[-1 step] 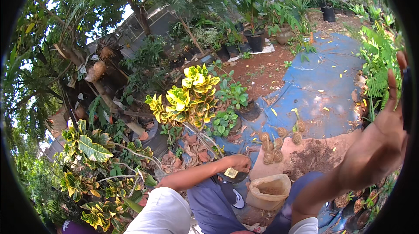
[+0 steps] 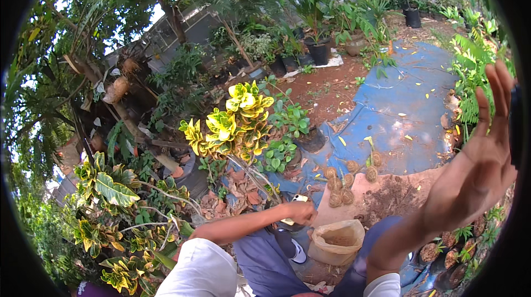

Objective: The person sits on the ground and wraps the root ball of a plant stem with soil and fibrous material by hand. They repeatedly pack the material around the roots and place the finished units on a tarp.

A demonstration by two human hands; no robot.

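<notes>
Red earth and a blue tarpaulin [image 2: 398, 114] are seen among garden shrubs. The left hand [image 2: 301, 212] is closed around a yellow-leaved croton stem [image 2: 260, 178]; its pot is hidden. The right hand [image 2: 478, 158] is raised open, empty. One soil sack [image 2: 337, 241] is seen below.

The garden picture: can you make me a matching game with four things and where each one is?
Things:
1. left hand
2. right hand
3. tan sack
4. blue tarp

Places or states:
A. spread flat on the red soil
B. raised in the air with fingers spread, holding nothing
C. closed around the stem of the yellow-green croton plant
D. standing open on the ground, just below the left hand

Pairs: 1-C, 2-B, 3-D, 4-A
</notes>
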